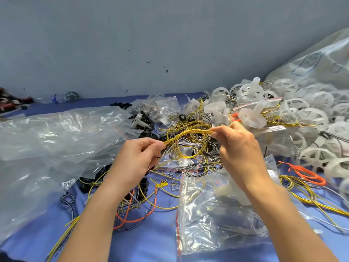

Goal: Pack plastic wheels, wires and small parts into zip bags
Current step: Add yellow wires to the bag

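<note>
Currently both hands are pinching the yellow wire coil [188, 143] above the zip bag [217, 214], left hand [136, 157] and right hand [238, 146] at opposite ends; coiling tighter before bagging should stop loops snagging the loose wires underneath.

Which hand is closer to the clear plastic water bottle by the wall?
Left. The left hand is down-right of the clear plastic water bottle; the right hand is much farther right.
</note>
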{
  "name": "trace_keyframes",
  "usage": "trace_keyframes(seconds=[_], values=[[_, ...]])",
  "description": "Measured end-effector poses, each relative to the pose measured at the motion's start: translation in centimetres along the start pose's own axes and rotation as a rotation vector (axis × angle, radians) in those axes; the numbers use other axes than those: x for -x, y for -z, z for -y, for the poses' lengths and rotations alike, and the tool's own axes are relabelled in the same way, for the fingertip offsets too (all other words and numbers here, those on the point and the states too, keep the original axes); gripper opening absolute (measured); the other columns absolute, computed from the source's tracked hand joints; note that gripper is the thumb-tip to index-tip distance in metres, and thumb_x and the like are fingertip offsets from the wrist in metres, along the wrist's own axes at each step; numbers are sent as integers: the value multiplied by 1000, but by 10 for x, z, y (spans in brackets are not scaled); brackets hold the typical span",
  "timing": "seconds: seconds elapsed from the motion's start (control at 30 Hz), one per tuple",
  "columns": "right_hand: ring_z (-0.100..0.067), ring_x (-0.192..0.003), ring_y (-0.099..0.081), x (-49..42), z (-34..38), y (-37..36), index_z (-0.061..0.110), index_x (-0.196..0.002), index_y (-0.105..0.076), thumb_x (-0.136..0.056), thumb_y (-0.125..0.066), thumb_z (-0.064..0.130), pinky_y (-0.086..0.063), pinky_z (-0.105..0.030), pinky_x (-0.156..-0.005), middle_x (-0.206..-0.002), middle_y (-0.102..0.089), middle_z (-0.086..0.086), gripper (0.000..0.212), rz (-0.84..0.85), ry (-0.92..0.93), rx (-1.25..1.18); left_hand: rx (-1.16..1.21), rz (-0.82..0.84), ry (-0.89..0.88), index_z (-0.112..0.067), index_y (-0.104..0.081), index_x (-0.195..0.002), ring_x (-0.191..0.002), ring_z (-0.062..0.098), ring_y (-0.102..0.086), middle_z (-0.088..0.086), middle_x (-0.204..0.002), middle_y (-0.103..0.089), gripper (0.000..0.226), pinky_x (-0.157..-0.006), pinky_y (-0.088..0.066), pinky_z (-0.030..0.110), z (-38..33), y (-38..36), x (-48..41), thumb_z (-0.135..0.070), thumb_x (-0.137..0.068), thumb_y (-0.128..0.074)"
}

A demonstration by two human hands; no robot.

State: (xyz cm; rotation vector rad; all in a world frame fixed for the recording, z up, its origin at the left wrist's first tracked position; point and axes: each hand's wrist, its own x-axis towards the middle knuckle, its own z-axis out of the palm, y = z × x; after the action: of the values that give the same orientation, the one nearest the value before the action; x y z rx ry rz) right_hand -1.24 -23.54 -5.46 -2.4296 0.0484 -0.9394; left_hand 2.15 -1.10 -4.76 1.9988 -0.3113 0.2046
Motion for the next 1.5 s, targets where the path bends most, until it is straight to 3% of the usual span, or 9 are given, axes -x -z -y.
trace_keyframes(seconds=[0.17, 0.27, 0.37, 0.47, 0.73, 1.03, 1.23, 1.37, 1.5], values=[[-26, -84, -58, -6, -3, 16, 20, -96, -74, -95, -56, 9, -42, -35, -70, -89, -59, 1, 21, -62, -135, -31, -26, -411, -22, -28, -68, -83, -52, 1, -57, -8, -59, -61, 24, -59, -54, 28, 10, 27, -1, -28, -100, -52], [-14, -67, -54, -3, 14, 12, 23, -90, -74, -97, -58, 16, -40, -26, -63, -81, -64, 1, 19, 17, -312, -428, 395, -502, 167, -21, -60, -83, -54, 0, -61, -4, -73, -60, 27, -55, -55, 26, 7, 15, -2, -29, -104, -44], [-10, -68, -61, 13, 56, -8, 20, -91, -71, -98, -54, 16, -51, -25, -66, -78, -64, 2, 18, 411, -701, -1365, 1100, -225, 467, -18, -58, -87, -59, 6, -67, -2, -75, -68, 27, -51, -53, 21, -10, -23, 7, -22, -105, -39], [-6, -68, -65, 26, 82, -26, 15, -94, -70, -98, -52, 12, -51, -20, -66, -77, -70, 3, 19, 508, -756, -1606, 1161, 40, 496, -12, -72, -76, -57, 7, -66, 3, -73, -70, 41, -46, -50, 17, -26, -55, 15, -17, -103, -43], [-5, -71, -68, 29, 78, -33, 12, -104, -74, -96, -60, 12, -53, -20, -60, -86, -76, 0, 16, 190, -429, -1286, 535, -244, 167, -6, -66, -89, -68, 20, -69, 13, -80, -72, 27, -54, -52, 25, -34, -62, 6, -9, -102, -42], [-15, -78, -63, 22, 70, -33, 19, -85, -68, -89, -71, 13, -54, -36, -73, -87, -73, -3, 7, -14, -440, -1244, 695, -97, 53, -13, -73, -81, -80, 17, -70, 11, -88, -75, 34, -75, -57, 32, -57, -68, 17, -15, -101, -46], [-2, -80, -65, 22, 49, -25, 25, -98, -74, -91, -65, 13, -51, -22, -76, -97, -72, 10, 16, 243, -75, -659, 646, -184, 161, -19, -67, -91, -73, 6, -67, -9, -73, -70, 22, -69, -56, 21, -36, -39, 6, -18, -102, -48], [-18, -119, -51, 33, 36, -21, 38, -104, -72, -78, -52, -8, -38, -37, -99, -128, -58, 9, 57, 562, 369, -64, 538, 61, 318, -15, -66, -104, -56, 3, -60, -10, -60, -60, 20, -56, -53, 17, -5, -1, 6, -19, -101, -47], [-19, -136, -34, 53, 34, -31, 39, -100, -70, -76, -63, 5, -22, -37, -108, -146, -43, 8, 42, 724, 594, 138, 531, 253, 503, -7, -68, -98, -51, 9, -54, -1, -60, -54, 20, -51, -52, 20, 25, 14, 24, -16, -97, -50]])
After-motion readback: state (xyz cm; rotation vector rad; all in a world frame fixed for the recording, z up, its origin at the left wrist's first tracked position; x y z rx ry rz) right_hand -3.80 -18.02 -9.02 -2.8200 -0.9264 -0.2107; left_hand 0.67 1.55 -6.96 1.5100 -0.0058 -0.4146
